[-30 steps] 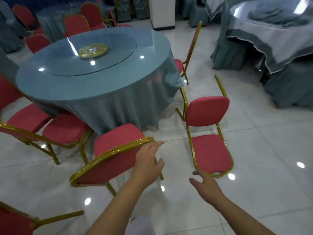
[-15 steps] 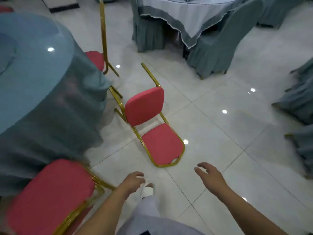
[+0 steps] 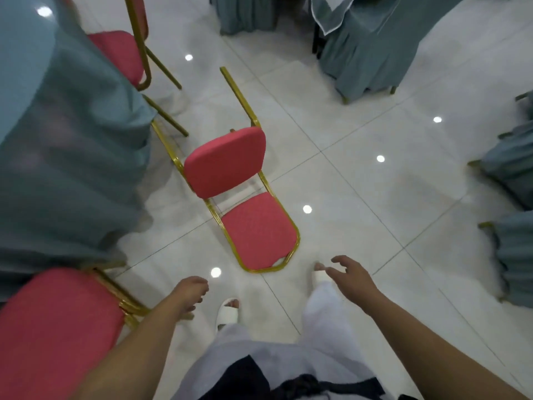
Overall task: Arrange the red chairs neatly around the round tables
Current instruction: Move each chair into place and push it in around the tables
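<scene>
A red chair with a gold frame (image 3: 227, 160) lies tipped over on its back on the white floor, its legs pointing up toward the far side. It sits just right of the round table draped in teal cloth (image 3: 66, 134). My left hand (image 3: 190, 294) hangs loosely curled and holds nothing, beside another red chair (image 3: 54, 327) at the lower left. My right hand (image 3: 350, 277) reaches forward with spread fingers, a little short of the fallen chair's backrest end. A third red chair (image 3: 121, 53) stands at the table's far edge.
Teal-covered chairs (image 3: 372, 53) and a white-clothed table stand at the top right. More covered chairs (image 3: 513, 174) line the right edge. My feet in white slippers (image 3: 227, 311) stand on the glossy tiles just below the fallen chair.
My left hand let go of the near red chair's back. I turned right and stepped toward the fallen chair, which now lies directly ahead of both hands.
</scene>
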Motion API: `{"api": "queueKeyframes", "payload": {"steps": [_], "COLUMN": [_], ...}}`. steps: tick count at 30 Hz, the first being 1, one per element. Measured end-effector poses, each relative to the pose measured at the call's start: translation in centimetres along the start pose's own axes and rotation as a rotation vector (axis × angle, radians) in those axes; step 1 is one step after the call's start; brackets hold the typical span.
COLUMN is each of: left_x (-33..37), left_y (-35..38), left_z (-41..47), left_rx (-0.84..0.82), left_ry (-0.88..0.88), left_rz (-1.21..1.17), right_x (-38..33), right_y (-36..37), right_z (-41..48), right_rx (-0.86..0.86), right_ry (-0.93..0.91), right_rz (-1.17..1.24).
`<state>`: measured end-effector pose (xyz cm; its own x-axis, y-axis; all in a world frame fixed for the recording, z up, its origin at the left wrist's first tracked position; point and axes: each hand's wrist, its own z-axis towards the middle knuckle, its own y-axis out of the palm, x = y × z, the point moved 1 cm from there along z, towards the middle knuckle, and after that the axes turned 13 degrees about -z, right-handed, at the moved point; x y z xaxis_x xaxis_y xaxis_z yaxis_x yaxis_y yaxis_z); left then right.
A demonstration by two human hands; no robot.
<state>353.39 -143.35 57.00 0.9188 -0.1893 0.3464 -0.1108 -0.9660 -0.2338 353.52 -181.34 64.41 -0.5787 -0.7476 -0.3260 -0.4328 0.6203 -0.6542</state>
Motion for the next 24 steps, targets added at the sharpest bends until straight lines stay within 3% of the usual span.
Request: {"api": "queueKeyframes", "payload": {"steps": [7, 12, 16, 21, 24], "left_x": [0.7, 0.4, -1.1, -4.1, -5.9], "left_y": [4.8, 11.3, 16.2, 22.4, 23.6], "left_z": [-0.9, 2.5, 10.6, 26.7, 37.4], "left_rx": [0.258, 0.236, 0.217, 0.101, 0.209], "left_ry": [-0.147, -0.200, -0.234, -0.240, -0.203], "left_rz": [-0.295, -0.259, -0.355, -0.307, -0.329], "right_x": [3.0, 6.5, 7.6, 7.5, 7.6], "right_y": [-3.7, -4.5, -1.6, 7.6, 14.4], "right_z": [13.5, 23.6, 32.1, 44.2, 51.5], "right_rx": [-0.357, -0.445, -0.502, -0.473, -0.488], "right_ry": [-0.137, -0.038, 0.087, 0.013, 0.032], "right_rz": [-0.414, -0.540, -0.450, -0.433, -0.342]}}
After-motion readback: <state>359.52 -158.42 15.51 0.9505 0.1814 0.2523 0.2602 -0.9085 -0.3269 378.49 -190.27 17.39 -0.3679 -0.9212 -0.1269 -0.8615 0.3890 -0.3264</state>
